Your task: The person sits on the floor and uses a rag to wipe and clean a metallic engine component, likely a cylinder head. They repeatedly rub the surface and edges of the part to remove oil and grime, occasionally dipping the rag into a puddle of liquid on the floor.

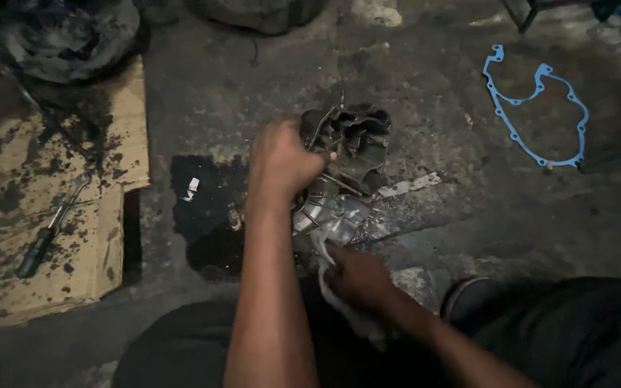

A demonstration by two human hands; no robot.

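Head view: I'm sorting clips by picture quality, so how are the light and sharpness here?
Head view: dim and uneven, corners nearly black; the metal engine casing catches a soft sheen at its lower part; the left hand and right hand look slightly soft; the blue gasket stays crisp and bright.

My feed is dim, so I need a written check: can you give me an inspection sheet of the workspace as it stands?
Surface: dark concrete floor, with a black oil patch left of the part.
Job's things: grimy grey metal engine casing standing on the floor; white rag pressed against its lower end.
Clutter: oil-stained flat cardboard sheet carrying a black-handled screwdriver; blue thin gasket lying at far right; small white scrap on the oil.
Grips: left hand closed on the casing's top; right hand closed on the rag.
Cables: nothing seen.
Surroundings: dark machine parts along the top edge, too dim to identify.
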